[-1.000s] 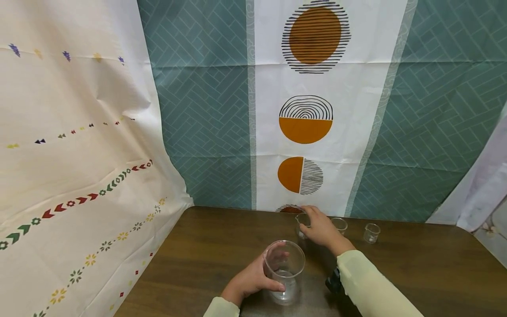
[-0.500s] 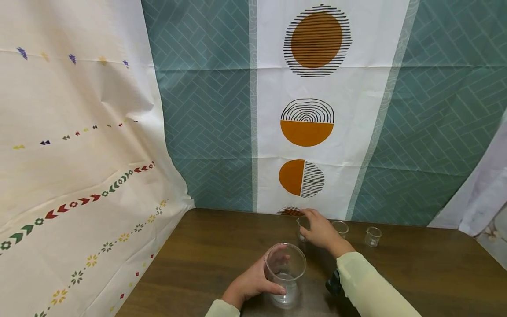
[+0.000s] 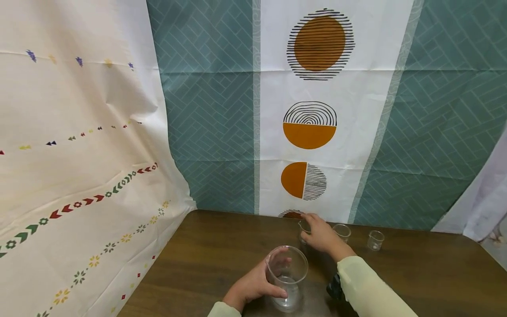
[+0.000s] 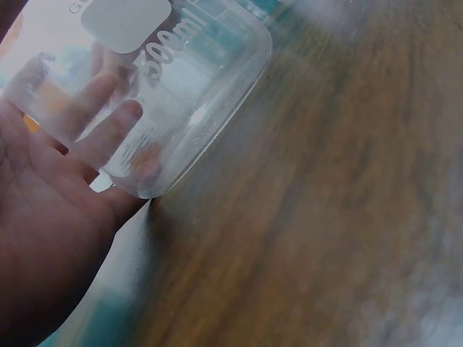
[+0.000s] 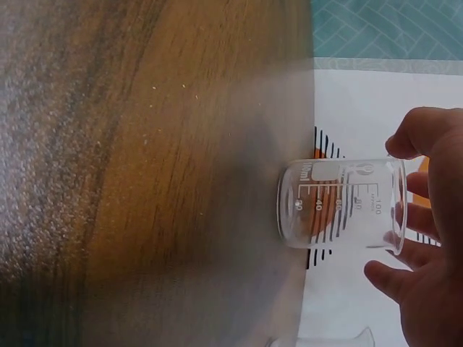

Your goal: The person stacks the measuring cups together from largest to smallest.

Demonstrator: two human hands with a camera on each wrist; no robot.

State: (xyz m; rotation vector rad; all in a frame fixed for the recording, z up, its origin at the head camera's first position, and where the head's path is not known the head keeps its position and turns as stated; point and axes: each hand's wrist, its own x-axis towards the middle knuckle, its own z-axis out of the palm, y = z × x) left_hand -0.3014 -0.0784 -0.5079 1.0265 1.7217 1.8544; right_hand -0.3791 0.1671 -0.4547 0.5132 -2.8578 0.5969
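A large clear glass beaker [image 3: 292, 284] stands on the wooden table, and my left hand [image 3: 255, 281] grips its left side. Its 500 ml marking reads clearly on the glass [image 4: 195, 79] in the left wrist view, where fingers show through the wall. Farther back, my right hand [image 3: 322, 237] holds a smaller beaker [image 5: 340, 206] near the rim, thumb on one side and fingers on the other. That beaker has white graduations up to 100 and its base appears to rest on the table. In the head view the right hand covers part of it.
To the right of my right hand stand another beaker [image 3: 343, 231], partly behind the wrist, and a still smaller one [image 3: 375, 241]. A patterned cloth [image 3: 214, 132] hangs along the table's back edge, a cream one [image 3: 99, 211] at the left. A black device [image 3: 334, 287] sits by the right wrist.
The head view has shifted slightly, so everything sits a little lower and to the right. Both hands keep their places on their beakers.
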